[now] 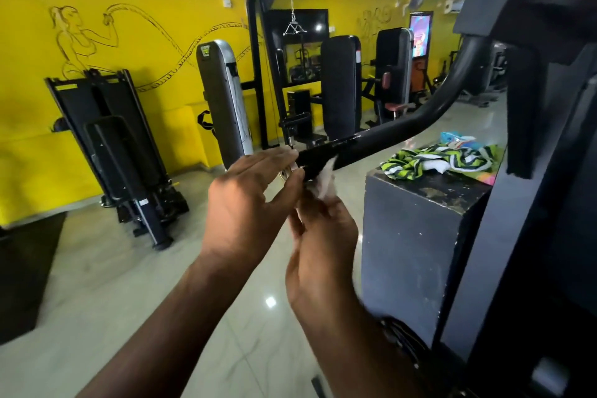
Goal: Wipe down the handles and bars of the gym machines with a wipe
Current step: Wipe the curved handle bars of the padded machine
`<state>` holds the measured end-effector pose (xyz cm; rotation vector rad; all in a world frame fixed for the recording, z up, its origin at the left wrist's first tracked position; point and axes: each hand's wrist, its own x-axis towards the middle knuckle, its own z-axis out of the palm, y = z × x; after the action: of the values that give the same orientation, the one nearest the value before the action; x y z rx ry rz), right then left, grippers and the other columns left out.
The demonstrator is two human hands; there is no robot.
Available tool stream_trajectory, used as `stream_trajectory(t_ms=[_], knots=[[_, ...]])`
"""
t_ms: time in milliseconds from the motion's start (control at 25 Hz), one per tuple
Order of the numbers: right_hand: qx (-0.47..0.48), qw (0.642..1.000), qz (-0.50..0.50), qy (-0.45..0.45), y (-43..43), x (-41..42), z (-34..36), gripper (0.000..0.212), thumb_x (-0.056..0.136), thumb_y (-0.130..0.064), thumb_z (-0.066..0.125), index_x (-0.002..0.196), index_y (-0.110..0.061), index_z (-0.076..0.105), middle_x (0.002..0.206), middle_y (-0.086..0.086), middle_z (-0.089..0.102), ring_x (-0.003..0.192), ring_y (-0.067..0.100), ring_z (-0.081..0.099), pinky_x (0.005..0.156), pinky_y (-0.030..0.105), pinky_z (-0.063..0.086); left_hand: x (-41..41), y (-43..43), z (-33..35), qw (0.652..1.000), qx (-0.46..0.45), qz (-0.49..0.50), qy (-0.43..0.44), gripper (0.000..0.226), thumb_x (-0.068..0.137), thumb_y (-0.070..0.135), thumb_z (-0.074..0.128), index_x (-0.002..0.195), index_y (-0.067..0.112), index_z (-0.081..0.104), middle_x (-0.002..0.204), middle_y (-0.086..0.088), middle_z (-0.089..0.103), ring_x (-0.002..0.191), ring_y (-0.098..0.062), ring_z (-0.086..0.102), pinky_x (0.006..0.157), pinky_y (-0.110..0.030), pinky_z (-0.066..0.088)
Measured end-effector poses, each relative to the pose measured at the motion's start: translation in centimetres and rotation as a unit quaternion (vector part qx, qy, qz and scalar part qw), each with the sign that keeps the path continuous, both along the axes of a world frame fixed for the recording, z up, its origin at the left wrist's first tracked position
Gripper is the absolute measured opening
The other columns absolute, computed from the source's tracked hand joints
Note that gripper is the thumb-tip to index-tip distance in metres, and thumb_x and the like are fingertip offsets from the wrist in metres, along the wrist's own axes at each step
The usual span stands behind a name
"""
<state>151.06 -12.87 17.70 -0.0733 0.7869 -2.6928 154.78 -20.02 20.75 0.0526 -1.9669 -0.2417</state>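
The person stands at a black gym machine on the right, both hands at the near, left end of its curved black bar (397,126). The left hand (248,194) reaches in from the left. Its fingers (277,157) lie nearly straight over the top of the bar's tip and the thumb sits beneath, so the tip and its shiny metal end cap (288,171) are pinched between them. The right hand (323,229) comes up from below with its fingers clenched round a crumpled white wipe (327,176). The wipe is pressed against the underside of the bar just right of the left hand (motion blur softens this spot, so the exact contact is hard to read).

Right of the hands stands a scuffed black box (416,236). On its top lie a green, black and white striped cloth (439,157) and, at the far edge, a blue and white packet (457,138).

Farther off, other black machines line a yellow wall (29,58) painted with a battle-rope figure (80,39). A triangular cable handle (293,28) hangs from a chain. The floor (106,284) is glossy pale tile.
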Motion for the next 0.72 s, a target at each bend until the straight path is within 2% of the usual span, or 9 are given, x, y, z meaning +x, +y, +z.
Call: stream_trajectory(t_ms=[80, 160, 280, 400, 560, 640, 720], knots=[[-0.094, 0.991, 0.090, -0.033, -0.6, -0.1, 0.3, 0.024, 0.096, 0.001, 0.049, 0.108, -0.008, 0.067, 0.098, 0.009, 0.072, 0.097, 0.021, 0.067, 0.085, 0.028, 0.052, 0.1, -0.1, 0.0, 1.000, -0.003, 0.003, -0.008, 0.024, 0.086, 0.021, 0.069, 0.106, 0.009, 0.075, 0.109, -0.002, 0.073, 0.104, -0.011, 0.067, 0.090, -0.021, 0.051], [-0.183, 0.973, 0.136, -0.029, -0.8, -0.8, 0.9, 0.032, 0.095, 0.005, 0.043, 0.118, -0.003, 0.063, 0.106, 0.014, 0.070, 0.103, 0.025, 0.066, 0.092, 0.031, 0.052, 0.3, -0.1, 0.1, 1.000, -0.007, -0.001, -0.019, 0.026, 0.086, 0.022, 0.069, 0.108, 0.010, 0.074, 0.111, -0.002, 0.072, 0.106, -0.011, 0.066, 0.092, -0.020, 0.050], [-0.220, 0.963, 0.147, -0.057, -0.8, -2.6, 1.3, 0.026, 0.096, 0.005, 0.042, 0.111, 0.001, 0.064, 0.096, 0.015, 0.071, 0.091, 0.023, 0.069, 0.082, 0.026, 0.056, 0.3, -0.6, 0.3, 0.999, -0.024, -0.010, -0.029, 0.027, 0.087, 0.023, 0.068, 0.110, 0.011, 0.074, 0.113, -0.002, 0.072, 0.106, -0.012, 0.067, 0.087, -0.023, 0.053], [-0.249, 0.953, 0.164, -0.047, -0.6, -2.8, 1.1, 0.025, 0.093, 0.004, 0.046, 0.109, 0.001, 0.065, 0.099, 0.016, 0.071, 0.096, 0.023, 0.068, 0.084, 0.026, 0.055, 0.5, -0.8, 0.3, 0.999, -0.033, -0.016, -0.036, 0.029, 0.088, 0.026, 0.067, 0.113, 0.013, 0.073, 0.115, 0.000, 0.071, 0.106, -0.010, 0.066, 0.085, -0.021, 0.053], [-0.222, 0.969, 0.094, -0.053, -1.0, -3.4, 0.2, 0.034, 0.093, 0.003, 0.050, 0.126, 0.003, 0.058, 0.108, 0.017, 0.069, 0.092, 0.021, 0.072, 0.069, 0.022, 0.060, 0.5, -1.0, 0.2, 0.998, -0.041, -0.028, -0.039, 0.029, 0.088, 0.027, 0.067, 0.113, 0.013, 0.073, 0.115, -0.001, 0.071, 0.107, -0.010, 0.066, 0.079, -0.016, 0.052], [-0.216, 0.976, 0.026, -0.030, -0.8, -3.5, -0.2, 0.029, 0.093, 0.004, 0.054, 0.122, 0.002, 0.060, 0.102, 0.013, 0.071, 0.089, 0.018, 0.072, 0.068, 0.021, 0.059, 0.5, -1.2, 0.2, 0.998, -0.045, -0.029, -0.043, 0.029, 0.088, 0.028, 0.066, 0.113, 0.013, 0.073, 0.114, -0.001, 0.071, 0.107, -0.010, 0.066, 0.076, -0.016, 0.051], [-0.155, 0.986, -0.064, 0.016, -0.9, -3.1, -0.5, 0.020, 0.089, 0.002, 0.061, 0.109, 0.000, 0.064, 0.096, 0.010, 0.073, 0.092, 0.019, 0.072, 0.075, 0.023, 0.058, 0.5, -1.3, 0.4, 0.998, -0.045, -0.033, -0.043, 0.029, 0.088, 0.028, 0.066, 0.112, 0.013, 0.073, 0.114, -0.001, 0.071, 0.106, -0.011, 0.066, 0.076, -0.017, 0.051]])
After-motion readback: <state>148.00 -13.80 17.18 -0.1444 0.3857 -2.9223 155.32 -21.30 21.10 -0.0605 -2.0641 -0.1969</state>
